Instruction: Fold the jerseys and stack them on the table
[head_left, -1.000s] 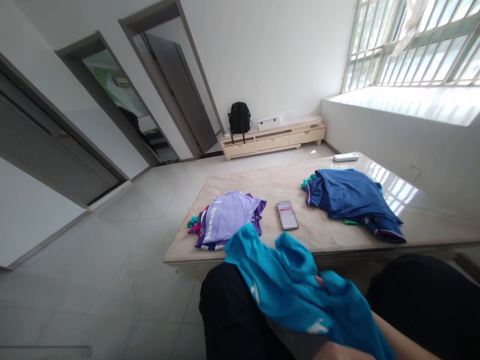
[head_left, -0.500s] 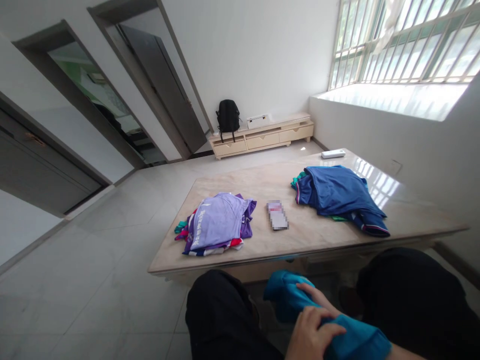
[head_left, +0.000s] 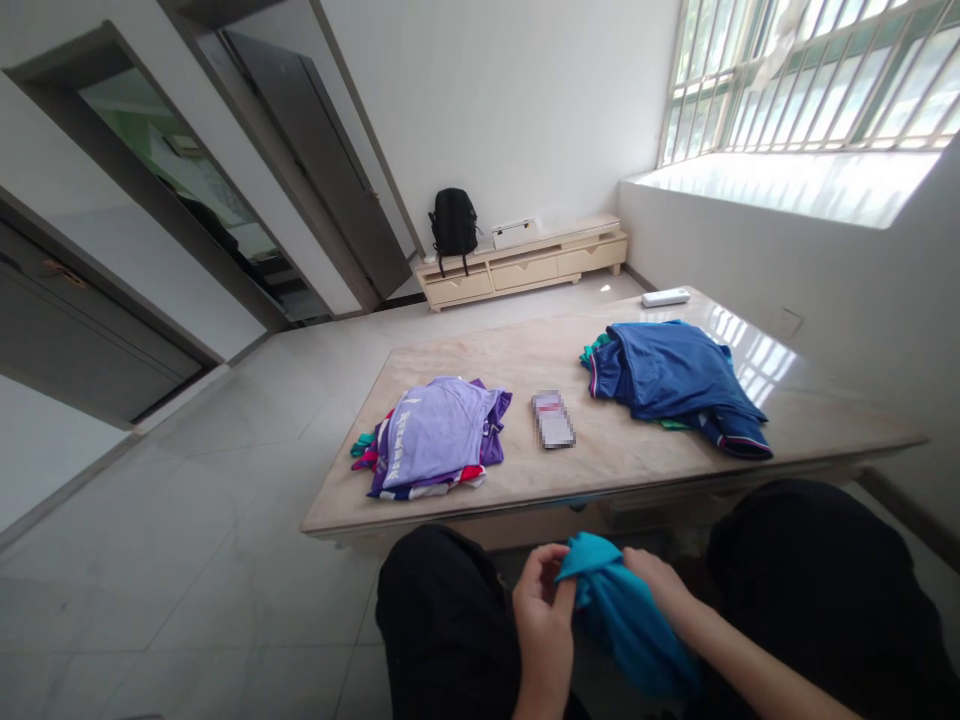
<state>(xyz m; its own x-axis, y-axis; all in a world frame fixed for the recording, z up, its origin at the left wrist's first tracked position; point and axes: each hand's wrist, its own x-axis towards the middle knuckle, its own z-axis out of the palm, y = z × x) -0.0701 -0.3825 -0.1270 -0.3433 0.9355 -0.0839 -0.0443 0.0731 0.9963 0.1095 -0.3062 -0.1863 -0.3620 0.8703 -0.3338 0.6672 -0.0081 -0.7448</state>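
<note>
on my feed the blue cloth [head_left: 634, 630] is in front of the table [head_left: 547, 360], bunched and hanging between the knees, off the near edge. half a second ago it wrapped the right forearm, with my left hand [head_left: 541, 600] laid over it; now that forearm shows bare, and the cloth hangs between both hands. the left has its thumb and fingers pinching a fold at the upper end. the right hand [head_left: 660, 580] is against the other side, but its fingertips go behind the fabric, so i can't tell whether they pinch. i take this as a change of hold, with the cloth freed for handling from both sides, though not yet flat. on the table, the purple pile [head_left: 435, 435], phone [head_left: 553, 420] and navy pile [head_left: 679, 375] look unchanged.
</note>
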